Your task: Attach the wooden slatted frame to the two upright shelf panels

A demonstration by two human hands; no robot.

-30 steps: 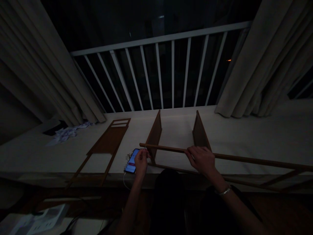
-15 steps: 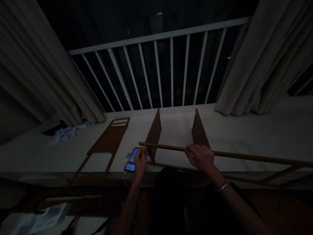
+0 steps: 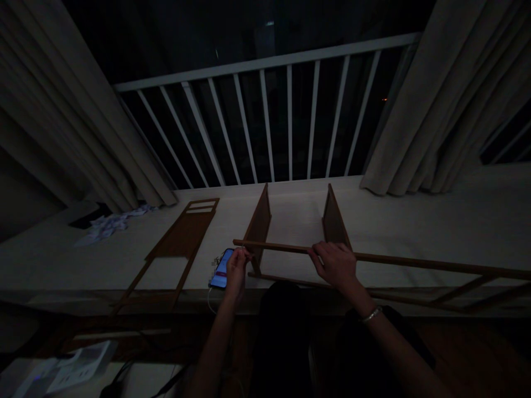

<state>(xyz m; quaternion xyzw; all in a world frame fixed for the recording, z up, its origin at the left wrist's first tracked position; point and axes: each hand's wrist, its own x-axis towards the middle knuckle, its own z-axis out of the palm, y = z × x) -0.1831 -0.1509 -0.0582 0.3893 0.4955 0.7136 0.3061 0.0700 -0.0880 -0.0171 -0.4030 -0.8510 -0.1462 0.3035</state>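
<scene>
A brown wooden frame [image 3: 398, 262] with long rails and two upright panels, the left panel [image 3: 257, 221] and the right panel [image 3: 335, 217], rests on the white ledge. My right hand [image 3: 335, 264] is closed around its upper rail near the right panel. At the rail's left end, my left hand [image 3: 237, 271] is pinched just below the wood, close to the left panel. What its fingertips hold is too small and dark to make out. Beside that hand lies a lit phone [image 3: 222, 271] with a white cable, partly covered by the hand. Small hardware pieces [image 3: 215, 261] sit by the phone.
Another brown wooden panel frame [image 3: 178, 232] lies on the ledge [image 3: 290, 193] to the left. Crumpled cloth [image 3: 108, 225] is farther left. A white railing [image 3: 269, 61] and curtains [image 3: 406, 110] stand behind. A clear plastic box [image 3: 83, 365] is at lower left.
The view has shifted slightly. Both hands keep nearly the same places on the wooden frame, with only a small movement of the left fingers under the rail's end.
</scene>
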